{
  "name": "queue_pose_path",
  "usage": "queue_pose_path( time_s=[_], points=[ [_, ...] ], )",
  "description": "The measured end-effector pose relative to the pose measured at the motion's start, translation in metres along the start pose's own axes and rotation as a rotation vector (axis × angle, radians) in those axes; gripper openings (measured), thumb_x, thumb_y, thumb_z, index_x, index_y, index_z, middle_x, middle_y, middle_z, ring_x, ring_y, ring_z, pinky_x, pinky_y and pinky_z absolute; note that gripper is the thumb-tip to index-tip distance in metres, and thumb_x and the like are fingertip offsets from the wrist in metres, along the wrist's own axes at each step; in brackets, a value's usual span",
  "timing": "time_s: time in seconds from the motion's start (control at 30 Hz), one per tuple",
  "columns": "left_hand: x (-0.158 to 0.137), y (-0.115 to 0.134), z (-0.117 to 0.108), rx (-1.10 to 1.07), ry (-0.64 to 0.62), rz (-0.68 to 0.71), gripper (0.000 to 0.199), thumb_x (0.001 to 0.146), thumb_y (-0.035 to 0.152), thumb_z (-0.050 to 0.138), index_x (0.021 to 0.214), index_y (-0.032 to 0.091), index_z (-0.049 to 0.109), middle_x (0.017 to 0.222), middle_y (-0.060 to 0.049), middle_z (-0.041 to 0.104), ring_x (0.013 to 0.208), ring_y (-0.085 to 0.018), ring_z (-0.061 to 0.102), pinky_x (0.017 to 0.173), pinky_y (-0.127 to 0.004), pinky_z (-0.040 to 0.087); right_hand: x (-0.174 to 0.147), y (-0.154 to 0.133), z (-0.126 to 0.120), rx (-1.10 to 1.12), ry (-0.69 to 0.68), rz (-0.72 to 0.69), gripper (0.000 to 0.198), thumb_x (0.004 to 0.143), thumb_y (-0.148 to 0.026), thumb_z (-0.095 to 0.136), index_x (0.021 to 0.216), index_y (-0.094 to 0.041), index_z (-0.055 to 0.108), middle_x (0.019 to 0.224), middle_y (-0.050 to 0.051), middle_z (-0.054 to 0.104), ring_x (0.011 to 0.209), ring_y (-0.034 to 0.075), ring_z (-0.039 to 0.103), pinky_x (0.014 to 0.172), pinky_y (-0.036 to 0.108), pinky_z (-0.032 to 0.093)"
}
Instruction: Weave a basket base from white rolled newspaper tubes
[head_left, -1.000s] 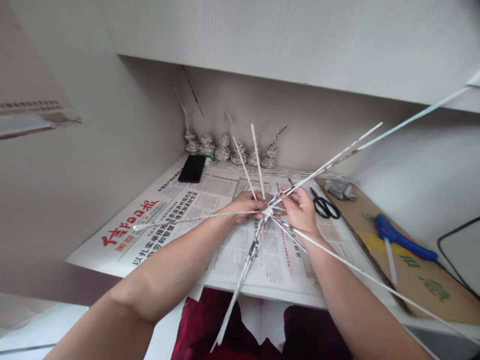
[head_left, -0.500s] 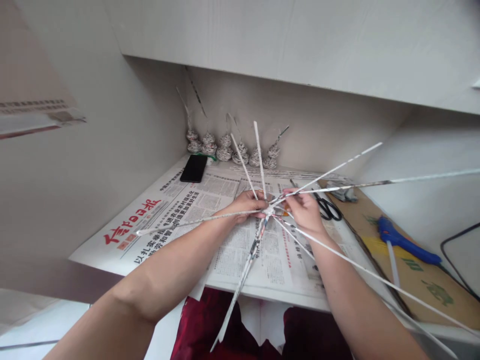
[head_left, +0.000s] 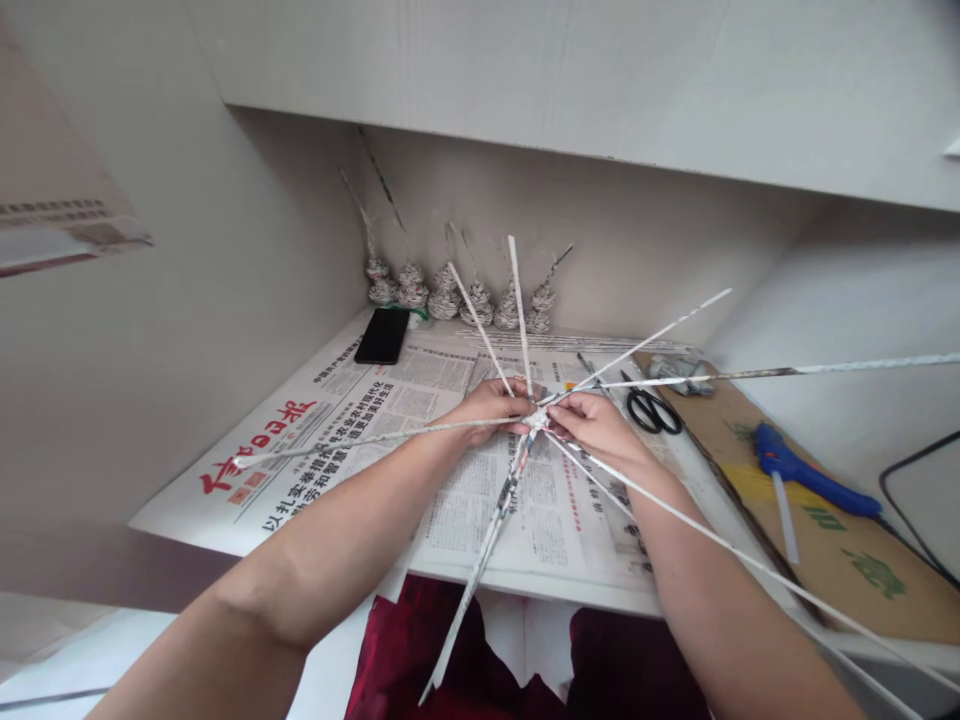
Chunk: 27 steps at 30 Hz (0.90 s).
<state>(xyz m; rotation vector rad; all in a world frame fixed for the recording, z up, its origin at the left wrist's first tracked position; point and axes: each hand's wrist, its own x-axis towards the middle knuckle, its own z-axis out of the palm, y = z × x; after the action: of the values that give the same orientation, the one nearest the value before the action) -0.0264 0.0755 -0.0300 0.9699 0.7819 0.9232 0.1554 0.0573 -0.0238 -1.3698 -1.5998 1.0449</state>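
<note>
Several long rolled-newspaper sticks radiate from a small woven centre (head_left: 538,419), held up over the newspaper-covered table. My left hand (head_left: 495,408) pinches the left side of this centre, thumb on top and fingers partly hidden beneath. From the right, my right hand (head_left: 592,422) is closed at the centre's edge, thumb and forefinger together on the paper sticks there. One stick (head_left: 720,376) runs far out to the right past the hand. Others point away from me, left across my forearm, and down toward my lap.
Gourd-shaped woven paper pieces (head_left: 444,292) line the back wall. A black phone (head_left: 382,336) lies at back left on newspaper (head_left: 300,440). Black-handled scissors (head_left: 654,408) and a blue glue gun (head_left: 810,475) on cardboard (head_left: 862,560) are at right. An overhanging panel (head_left: 570,80) spans above.
My right hand has come in from the long right-hand stick to the woven centre, its fingers now tucked closer. The right-hand sticks have swung slightly lower; my left hand keeps its hold.
</note>
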Motion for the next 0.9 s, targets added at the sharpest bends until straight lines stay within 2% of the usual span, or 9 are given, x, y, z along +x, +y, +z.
queue_pose_path(
  time_s=[0.2,0.4,0.57,0.7,0.8,0.9],
  points=[
    [-0.002,0.005,0.001,0.0,-0.059,-0.023,0.027,0.059,0.01,0.081,0.082,0.011,0.066,0.075,-0.005,0.068,0.061,-0.013,0.065,0.048,-0.019,0.053,-0.003,-0.003,0.001,0.033,0.048,0.06,0.026,0.066,-0.043,0.072,0.066,-0.018,0.065,0.049,-0.003,0.056,0.043,0.01,0.044,0.041,0.023,0.031],
    [0.0,0.0,-0.004,0.054,-0.113,-0.005,0.031,0.06,0.02,0.085,0.082,0.011,0.065,0.074,-0.005,0.066,0.062,-0.014,0.066,0.049,-0.021,0.054,-0.008,-0.01,0.004,0.222,-0.013,0.184,0.025,0.059,-0.037,0.078,0.064,-0.018,0.063,0.051,-0.002,0.056,0.041,0.008,0.044,0.035,0.02,0.021],
    [-0.002,0.001,-0.005,0.11,-0.127,0.003,0.038,0.057,0.022,0.088,0.086,0.011,0.066,0.078,-0.005,0.067,0.064,-0.013,0.065,0.051,-0.02,0.053,-0.007,-0.011,-0.001,0.372,-0.131,0.278,0.026,0.06,-0.034,0.081,0.068,-0.017,0.063,0.054,-0.001,0.057,0.043,0.007,0.045,0.034,0.019,0.018],
    [-0.003,0.003,-0.004,0.125,-0.13,-0.009,0.042,0.054,0.02,0.09,0.088,0.011,0.067,0.078,-0.005,0.068,0.063,-0.013,0.065,0.052,-0.021,0.052,-0.006,-0.011,-0.005,0.431,-0.209,0.318,0.03,0.061,-0.039,0.083,0.069,-0.016,0.065,0.055,-0.001,0.057,0.044,0.007,0.044,0.034,0.018,0.014],
    [-0.002,0.002,-0.004,0.129,-0.109,-0.02,0.039,0.052,0.017,0.09,0.083,0.01,0.066,0.072,-0.004,0.066,0.061,-0.013,0.064,0.051,-0.022,0.052,-0.008,-0.014,-0.008,0.396,-0.282,0.321,0.034,0.062,-0.043,0.083,0.069,-0.015,0.065,0.06,0.001,0.061,0.047,0.007,0.047,0.035,0.017,0.017],
    [-0.001,0.003,-0.005,0.118,-0.081,-0.035,0.036,0.053,0.017,0.088,0.082,0.01,0.067,0.071,-0.004,0.066,0.061,-0.013,0.064,0.051,-0.021,0.052,-0.008,-0.015,-0.009,0.34,-0.269,0.3,0.034,0.058,-0.039,0.085,0.067,-0.015,0.064,0.06,0.0,0.062,0.047,0.007,0.049,0.036,0.017,0.021]
  ],
)
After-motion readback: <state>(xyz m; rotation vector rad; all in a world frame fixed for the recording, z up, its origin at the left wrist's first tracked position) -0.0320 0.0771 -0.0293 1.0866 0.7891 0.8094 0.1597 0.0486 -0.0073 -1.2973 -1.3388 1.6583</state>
